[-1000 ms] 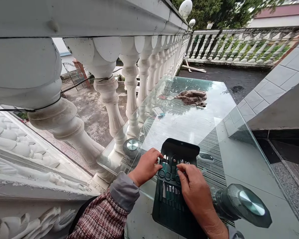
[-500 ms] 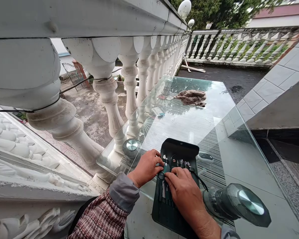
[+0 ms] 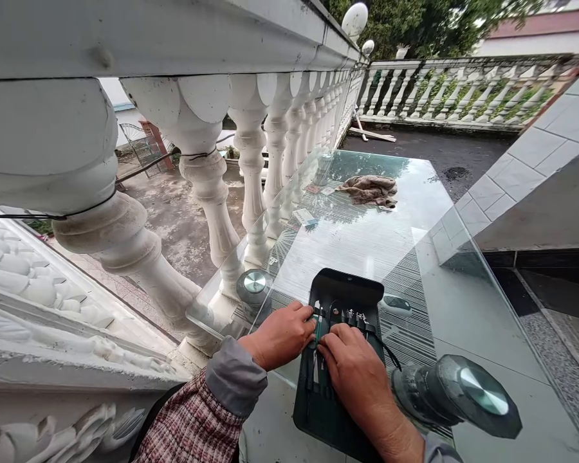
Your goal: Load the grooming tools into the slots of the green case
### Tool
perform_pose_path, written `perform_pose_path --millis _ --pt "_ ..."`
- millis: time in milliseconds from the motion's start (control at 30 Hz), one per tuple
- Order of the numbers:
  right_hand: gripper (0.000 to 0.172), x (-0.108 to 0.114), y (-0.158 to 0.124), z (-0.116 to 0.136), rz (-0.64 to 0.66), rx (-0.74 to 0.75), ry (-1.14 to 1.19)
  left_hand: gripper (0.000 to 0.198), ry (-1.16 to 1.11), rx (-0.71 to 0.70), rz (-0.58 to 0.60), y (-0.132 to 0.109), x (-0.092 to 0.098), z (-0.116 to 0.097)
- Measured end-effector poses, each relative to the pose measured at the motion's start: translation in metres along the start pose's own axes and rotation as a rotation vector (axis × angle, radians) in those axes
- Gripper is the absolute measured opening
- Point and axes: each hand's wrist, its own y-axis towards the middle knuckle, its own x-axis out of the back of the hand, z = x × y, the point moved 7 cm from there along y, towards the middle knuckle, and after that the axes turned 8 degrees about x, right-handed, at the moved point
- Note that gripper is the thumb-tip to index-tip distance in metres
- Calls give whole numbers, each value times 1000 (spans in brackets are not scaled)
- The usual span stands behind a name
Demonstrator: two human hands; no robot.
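Observation:
A dark green manicure case (image 3: pixel 325 418) lies unfolded on the glass table (image 3: pixel 444 302), its flap at the far end. Slim metal tools and nail clippers (image 3: pixel 351 316) sit in its loops. My left hand (image 3: pixel 284 335) is at the case's left edge, thumb and forefinger closed around a slim green-handled tool (image 3: pixel 318 319) in the upper left row. Across the case's middle and right side rests my right hand (image 3: pixel 359 370), fingers bent and pressed together. Whatever lies under its fingertips is hidden. Below them, a pointed silver tool (image 3: pixel 316 368) shows in the lower row.
A crumpled brown cloth (image 3: pixel 369 190) and a small white-blue packet (image 3: pixel 305 217) lie farther up the table. A dark key-fob-like object (image 3: pixel 397 305) is right of the case. Round table supports (image 3: pixel 480 395) show through the glass. A white balustrade (image 3: pixel 210 193) runs along the left.
My left hand has shifted slightly down along the case's left edge, covering more of the round loop there. My right hand and the case stay almost in place.

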Motion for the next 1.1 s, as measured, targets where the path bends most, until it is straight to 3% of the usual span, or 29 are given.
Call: perform_pose_path --millis 233,500,867,1100 --pt "23 -4 0 -2 41 -29 4 18 -80 91 -43 2 5 7" --pt "24 1 1 2 25 -20 13 3 -169 287 -116 11 -7 24" --pt "24 -3 0 2 23 -53 73 8 -78 260 116 1 9 10" --pt "21 -2 -1 3 8 -36 86 7 23 267 118 -1 0 6"
